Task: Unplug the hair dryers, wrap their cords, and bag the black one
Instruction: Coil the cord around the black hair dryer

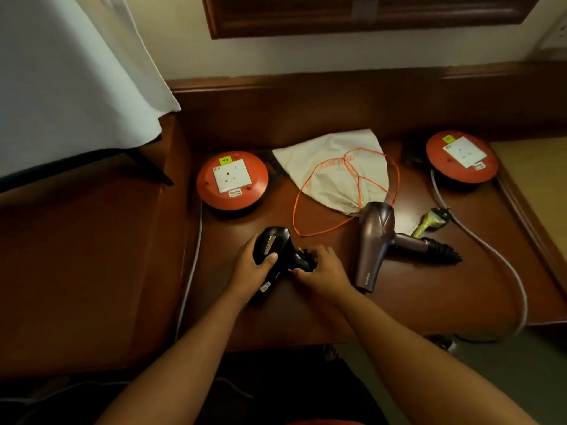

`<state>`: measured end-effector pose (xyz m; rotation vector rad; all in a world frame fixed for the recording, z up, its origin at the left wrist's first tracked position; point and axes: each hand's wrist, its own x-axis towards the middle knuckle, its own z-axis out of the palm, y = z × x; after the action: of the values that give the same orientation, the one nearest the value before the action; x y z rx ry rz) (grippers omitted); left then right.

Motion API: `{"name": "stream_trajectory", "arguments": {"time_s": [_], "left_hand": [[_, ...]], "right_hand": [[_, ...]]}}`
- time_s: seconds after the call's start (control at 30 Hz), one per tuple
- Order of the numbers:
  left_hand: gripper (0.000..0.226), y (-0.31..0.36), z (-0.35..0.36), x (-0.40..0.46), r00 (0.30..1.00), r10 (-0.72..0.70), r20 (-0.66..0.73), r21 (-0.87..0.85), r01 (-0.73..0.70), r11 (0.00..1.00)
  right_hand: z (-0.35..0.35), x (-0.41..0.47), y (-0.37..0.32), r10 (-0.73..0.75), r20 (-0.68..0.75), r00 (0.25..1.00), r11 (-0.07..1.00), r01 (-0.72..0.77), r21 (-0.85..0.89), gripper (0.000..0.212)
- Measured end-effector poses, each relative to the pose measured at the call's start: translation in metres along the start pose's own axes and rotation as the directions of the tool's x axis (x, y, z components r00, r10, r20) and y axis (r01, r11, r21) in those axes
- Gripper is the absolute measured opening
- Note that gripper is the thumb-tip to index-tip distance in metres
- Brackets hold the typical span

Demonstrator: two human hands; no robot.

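Nearest us, our left hand [250, 271] is curling round the body of the black hair dryer [274, 250], thumb lying across its top. Our right hand [322, 273] is touching the dryer's right side, its fingers [319, 251] bent closed on the dark cord [303, 260] bunched at the handle. The black dryer is lying on the wooden counter [399, 302], glossy, with a pale strip along its body.

Just right of the black dryer, the purple hair dryer [376, 240] is lying flat, its black coiled cord [445, 251] trailing off to the right. Beyond the black dryer, the cream drawstring bag [331, 170] is lying with its orange string [296, 210] looping toward us. An orange socket reel [232, 183] is sitting beyond and left of the black dryer, nothing plugged in. A second reel [461, 157] is sitting far to its right, with a grey cable [491, 250] running from it toward us.
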<state>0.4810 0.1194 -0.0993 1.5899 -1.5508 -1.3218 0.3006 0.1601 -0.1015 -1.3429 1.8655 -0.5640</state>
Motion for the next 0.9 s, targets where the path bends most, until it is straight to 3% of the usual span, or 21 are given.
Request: {"name": "stream_trajectory", "arguments": {"time_s": [0.33,0.47,0.9], "left_hand": [[0.047,-0.017,0.008,0.01,0.999,-0.042,0.025,0.015,0.041,0.999],[0.069,-0.027,0.011,0.013,0.994,-0.102,0.026,0.05,0.1,0.994],[0.072,-0.016,0.011,0.011,0.992,-0.123,0.007,0.15,0.12,0.981]], "right_hand": [[0.012,0.004,0.016,0.022,-0.011,1.0,1.0,-0.023,-0.008,0.056],[0.014,0.003,0.021,0.038,-0.011,0.999,0.999,-0.038,-0.001,0.059],[0.002,-0.001,0.022,0.007,-0.012,1.0,0.999,-0.008,-0.051,0.052]]}}
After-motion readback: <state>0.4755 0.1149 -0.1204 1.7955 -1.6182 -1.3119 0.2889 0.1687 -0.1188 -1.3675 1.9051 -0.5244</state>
